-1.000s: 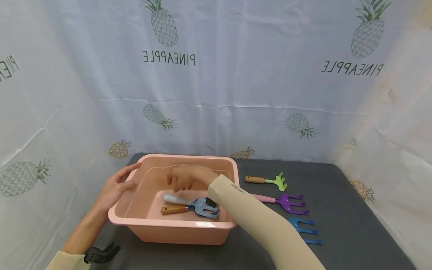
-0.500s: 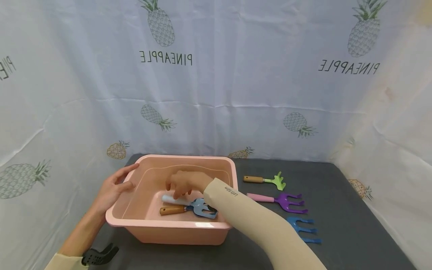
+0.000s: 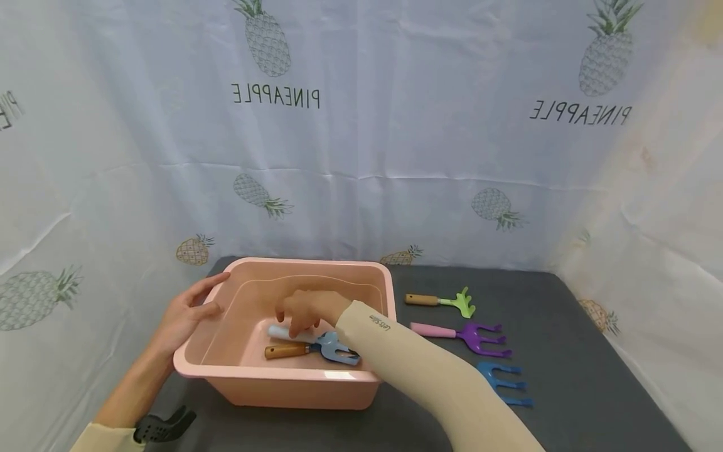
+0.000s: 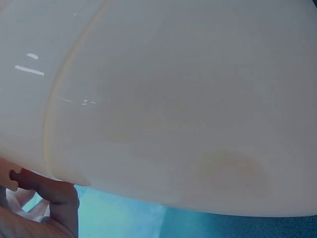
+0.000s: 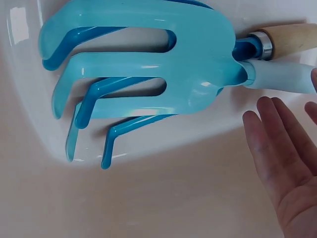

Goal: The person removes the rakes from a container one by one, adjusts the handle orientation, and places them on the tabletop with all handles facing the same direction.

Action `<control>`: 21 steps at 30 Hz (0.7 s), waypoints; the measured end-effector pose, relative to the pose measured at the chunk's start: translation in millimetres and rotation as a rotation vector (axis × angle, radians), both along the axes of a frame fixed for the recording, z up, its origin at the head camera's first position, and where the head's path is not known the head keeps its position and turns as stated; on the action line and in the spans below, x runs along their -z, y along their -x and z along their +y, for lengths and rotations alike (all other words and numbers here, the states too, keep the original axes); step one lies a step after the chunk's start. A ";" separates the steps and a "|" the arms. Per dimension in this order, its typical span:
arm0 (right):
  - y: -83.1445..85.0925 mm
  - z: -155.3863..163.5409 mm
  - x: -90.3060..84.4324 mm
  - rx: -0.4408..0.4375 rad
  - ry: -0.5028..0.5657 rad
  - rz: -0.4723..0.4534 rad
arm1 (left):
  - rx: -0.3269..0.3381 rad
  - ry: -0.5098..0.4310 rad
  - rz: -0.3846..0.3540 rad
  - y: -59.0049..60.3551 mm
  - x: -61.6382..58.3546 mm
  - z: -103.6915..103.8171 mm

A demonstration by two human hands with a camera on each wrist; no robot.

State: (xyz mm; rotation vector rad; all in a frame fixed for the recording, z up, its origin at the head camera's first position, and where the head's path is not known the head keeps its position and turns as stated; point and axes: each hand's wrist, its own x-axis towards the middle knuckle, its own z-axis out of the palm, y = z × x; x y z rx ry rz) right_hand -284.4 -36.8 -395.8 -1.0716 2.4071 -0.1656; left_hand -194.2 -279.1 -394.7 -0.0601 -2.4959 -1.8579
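Right fingers point(image 5: 277, 144): straight and a little apart, holding nothing, hovering just over the pale blue handle inside the tub; whether they touch it cannot be told.
Right hand point(image 3: 305, 309): palm down, reaching into the tub from the near right, the beige sleeve point(image 3: 407, 364) crossing over the tub's right rim.
Light blue fork point(image 5: 148, 64): lying flat on the tub floor, prongs toward the right wall.
Darker blue fork point(image 3: 288, 350): wooden handle, lying under the light one, its bent prongs showing beneath in the right wrist view.
Left fingers point(image 3: 210, 285): curled over the tub's left rim, thumb on the inner side, gripping it.
Left hand point(image 3: 183, 314): wrist low at the left, forearm running back to the near left corner.
Tub point(image 3: 294, 376): pink, on the dark table point(image 3: 565, 326), left of centre.
Beside the tub: a green rake point(image 3: 460, 303), a purple fork point(image 3: 480, 338) and a blue fork point(image 3: 499, 382), in a row to its right, apart from it.
Behind: a pineapple-print cloth point(image 3: 361, 125).
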 end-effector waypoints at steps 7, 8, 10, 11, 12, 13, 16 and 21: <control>-0.2 -2.0 2.0 0.012 -0.041 0.022 | -0.008 0.035 -0.001 0.5 -0.4 0.4; -0.7 -2.2 2.2 0.015 -0.039 0.015 | -0.007 0.039 0.001 0.6 -0.4 0.4; -2.0 -1.8 2.6 0.024 -0.031 -0.003 | -0.007 0.034 0.002 0.6 -0.2 0.2; -2.7 -1.7 3.3 0.028 -0.026 -0.013 | -0.007 0.031 0.005 0.4 0.1 0.0; -3.3 -1.7 4.2 0.036 -0.020 -0.021 | -0.007 0.026 0.009 0.3 0.3 -0.2; -4.8 -0.3 3.6 0.037 -0.009 -0.038 | -0.007 0.022 0.011 0.1 0.6 -0.5; -5.8 -0.1 7.9 0.036 -0.021 -0.035 | 0.002 0.016 0.027 -0.2 1.4 -1.1; -4.3 -2.6 13.8 0.016 -0.022 0.015 | 0.008 0.025 0.038 -1.1 0.7 -1.8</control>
